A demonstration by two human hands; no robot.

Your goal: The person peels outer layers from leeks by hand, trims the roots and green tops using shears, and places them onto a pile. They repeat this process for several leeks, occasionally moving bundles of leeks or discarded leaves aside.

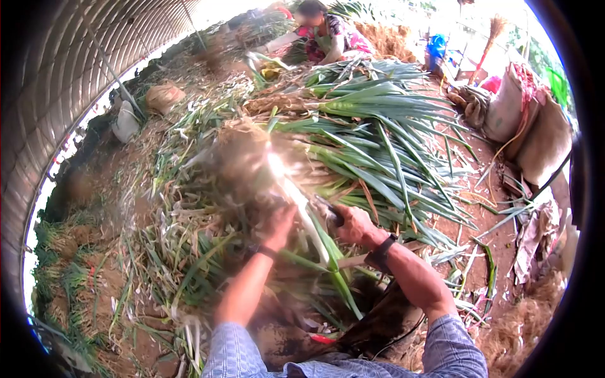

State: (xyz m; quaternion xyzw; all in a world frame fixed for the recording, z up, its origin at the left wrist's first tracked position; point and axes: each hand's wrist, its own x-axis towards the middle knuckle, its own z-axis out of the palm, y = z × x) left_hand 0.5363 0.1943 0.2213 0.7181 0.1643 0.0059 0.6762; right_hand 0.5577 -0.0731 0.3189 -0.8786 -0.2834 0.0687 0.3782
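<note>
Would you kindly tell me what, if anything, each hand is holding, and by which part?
The right hand holds a dark tool by its near end. The left hand is at a pale stalk; blur hides whether it grips.

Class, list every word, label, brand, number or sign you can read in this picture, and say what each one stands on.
None: no text can be read anywhere.
Pale sacks at the right edge: any print is too blurred to read.
Dark band on the right wrist: too small to read.
</note>
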